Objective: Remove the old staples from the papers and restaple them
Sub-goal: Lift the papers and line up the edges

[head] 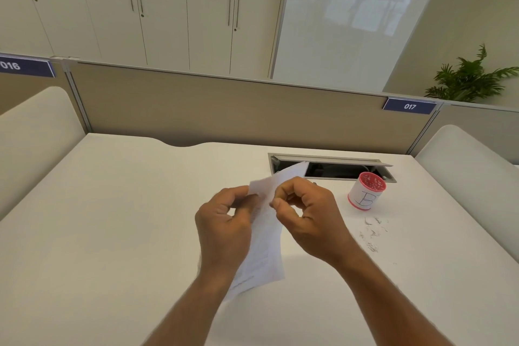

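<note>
A small set of printed white papers [265, 244] is held up above the white desk [112, 233], tilted, its top corner pointing away to the right. My left hand [222, 227] grips the papers' left edge near the top. My right hand [309, 216] pinches the same upper edge between thumb and curled fingers. The staple itself is too small to make out. Several loose bent staples [372, 233] lie scattered on the desk to the right of my right hand.
A red-rimmed white cup [365, 194] marked with a letter, filled with small metal bits, stands right of the hands. Behind it is an open cable hatch [331, 167] in the desk. A beige partition [224, 109] closes the far edge. White chair backs flank the desk.
</note>
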Action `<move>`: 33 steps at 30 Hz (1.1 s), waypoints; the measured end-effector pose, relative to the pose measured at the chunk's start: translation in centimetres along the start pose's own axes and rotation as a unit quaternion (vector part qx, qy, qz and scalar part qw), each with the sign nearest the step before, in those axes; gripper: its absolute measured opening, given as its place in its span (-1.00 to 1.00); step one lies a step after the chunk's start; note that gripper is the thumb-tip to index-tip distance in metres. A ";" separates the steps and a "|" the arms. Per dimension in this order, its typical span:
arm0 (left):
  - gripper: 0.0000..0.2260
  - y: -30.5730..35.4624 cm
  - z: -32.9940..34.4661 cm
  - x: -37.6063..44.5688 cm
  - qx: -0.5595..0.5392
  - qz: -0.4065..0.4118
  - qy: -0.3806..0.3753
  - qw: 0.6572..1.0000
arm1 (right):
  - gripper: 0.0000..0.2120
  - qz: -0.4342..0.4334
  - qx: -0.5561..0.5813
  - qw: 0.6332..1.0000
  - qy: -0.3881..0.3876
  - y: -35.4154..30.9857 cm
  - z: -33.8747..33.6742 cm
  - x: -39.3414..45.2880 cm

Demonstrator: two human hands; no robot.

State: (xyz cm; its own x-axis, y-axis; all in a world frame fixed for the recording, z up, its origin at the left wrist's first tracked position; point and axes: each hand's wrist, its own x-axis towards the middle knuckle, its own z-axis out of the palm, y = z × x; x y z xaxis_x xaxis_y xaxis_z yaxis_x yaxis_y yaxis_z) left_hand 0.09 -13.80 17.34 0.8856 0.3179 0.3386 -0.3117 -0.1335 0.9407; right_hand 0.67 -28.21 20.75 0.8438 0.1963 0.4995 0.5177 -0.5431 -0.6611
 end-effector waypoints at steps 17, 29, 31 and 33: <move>-0.88 -0.6 -0.1 1.6 -0.031 -0.062 0.001 0.998 | -0.93 0.295 0.144 0.936 0.126 8.9 -4.6 -1.7; -0.88 -1.4 2.4 2.3 -0.017 -0.047 -0.006 0.999 | -0.87 0.406 -0.266 0.866 -0.123 26.4 -10.2 -6.3; -0.90 -1.6 2.7 2.3 -0.012 -0.049 -0.008 0.999 | -0.83 0.400 -0.294 0.854 -0.159 27.2 -10.0 -6.3; -0.90 -1.7 2.9 2.4 -0.011 -0.050 -0.005 0.999 | -0.80 0.404 -0.299 0.845 -0.181 27.8 -10.0 -6.3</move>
State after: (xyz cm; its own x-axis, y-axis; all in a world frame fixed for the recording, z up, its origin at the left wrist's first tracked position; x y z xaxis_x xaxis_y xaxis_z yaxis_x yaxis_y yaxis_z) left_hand 3.72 -15.51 16.47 0.9164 0.3190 0.2420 -0.2282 -0.0805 0.9703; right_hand 8.31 -52.74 4.81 0.9320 -0.2582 -0.2544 -0.3211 -0.9138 -0.2488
